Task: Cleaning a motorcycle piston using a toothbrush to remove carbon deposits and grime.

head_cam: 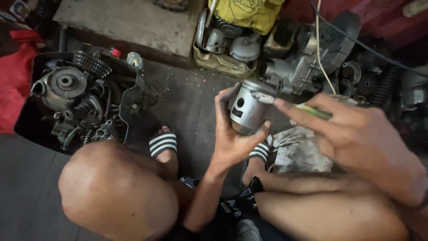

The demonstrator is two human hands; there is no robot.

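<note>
My left hand [232, 140] grips a grey metal piston [248, 106] by its skirt, with the crown tilted up and to the right. A round pin hole shows on its side. My right hand [356, 136] holds a thin green-handled tool [314, 110], whose pale tip rests on the piston's upper rim. Both hands hover above my knees while I squat on the floor.
A black tray [26, 129] at the left holds gears, a clutch and small engine parts. A yellowish tub [218, 64] with engine pieces, a yellow cloth [245, 13] and an engine casing [307, 62] lie ahead. A dirty rag [298, 154] lies by my right foot.
</note>
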